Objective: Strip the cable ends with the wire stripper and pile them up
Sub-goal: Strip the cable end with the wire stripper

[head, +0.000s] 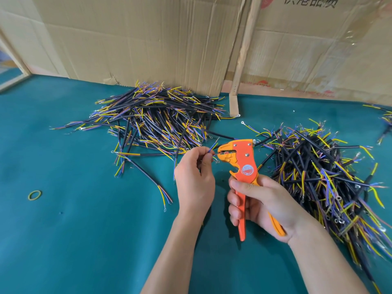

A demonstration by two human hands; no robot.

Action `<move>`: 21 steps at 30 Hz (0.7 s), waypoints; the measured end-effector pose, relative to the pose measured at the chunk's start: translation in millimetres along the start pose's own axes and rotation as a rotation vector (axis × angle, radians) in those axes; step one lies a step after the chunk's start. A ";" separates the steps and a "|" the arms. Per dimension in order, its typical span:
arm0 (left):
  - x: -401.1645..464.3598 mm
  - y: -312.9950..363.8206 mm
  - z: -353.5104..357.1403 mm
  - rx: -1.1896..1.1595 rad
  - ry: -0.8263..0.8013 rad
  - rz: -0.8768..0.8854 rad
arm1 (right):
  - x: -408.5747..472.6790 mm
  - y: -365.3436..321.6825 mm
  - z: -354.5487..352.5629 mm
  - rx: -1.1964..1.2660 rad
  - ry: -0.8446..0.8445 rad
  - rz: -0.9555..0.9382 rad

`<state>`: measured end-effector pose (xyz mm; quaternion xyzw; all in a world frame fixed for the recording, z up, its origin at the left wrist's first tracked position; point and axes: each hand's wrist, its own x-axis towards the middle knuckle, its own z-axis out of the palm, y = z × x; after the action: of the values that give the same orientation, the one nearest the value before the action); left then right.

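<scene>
Gripping the orange wire stripper in the right hand, fingers curling round both handles, tool head pointing toward ten o'clock. Pinching a cable end in the left hand, fingertips curling tight on the thin coloured wires at the twelve o'clock edge of the fist. Feeding one thin wire into the stripper's mouth, wire tip lying between the tool's teeth, other strands fanning up just beside the nose. Hovering both hands above the teal table cover, near the middle, left hand sitting at nine o'clock of the tool.

Lying at eleven o'clock of the hands: a large pile of black cables with yellow, blue and reddish ends, heaping against the cardboard wall. Spreading at three o'clock of the hands: a second pile of cables, running down toward five o'clock and off the edge. Trailing loose from the far pile toward seven o'clock: a single black cable ending in splayed coloured wires. Resting well apart at nine o'clock: a yellow rubber band, flat on the cover. Standing at one o'clock: a wooden post leaning against the cardboard.
</scene>
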<state>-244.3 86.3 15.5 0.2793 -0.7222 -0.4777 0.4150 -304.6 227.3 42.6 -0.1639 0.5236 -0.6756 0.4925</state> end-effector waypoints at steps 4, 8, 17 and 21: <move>-0.2 0.0 0.1 0.011 0.013 0.010 | -0.6 -0.2 -0.7 -0.009 -0.011 -0.006; -0.7 0.3 0.7 0.025 0.021 0.035 | -0.8 -0.5 -2.0 -0.027 -0.031 -0.009; -0.7 -0.1 -0.1 0.036 0.036 0.066 | -0.3 0.1 -2.6 -0.032 -0.024 -0.005; -0.8 -0.2 0.3 0.043 0.039 0.076 | -0.3 -0.3 -1.9 -0.041 -0.011 0.001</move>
<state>-244.1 87.0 15.0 0.2699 -0.7342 -0.4404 0.4406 -306.0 228.5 42.2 -0.1774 0.5346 -0.6635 0.4924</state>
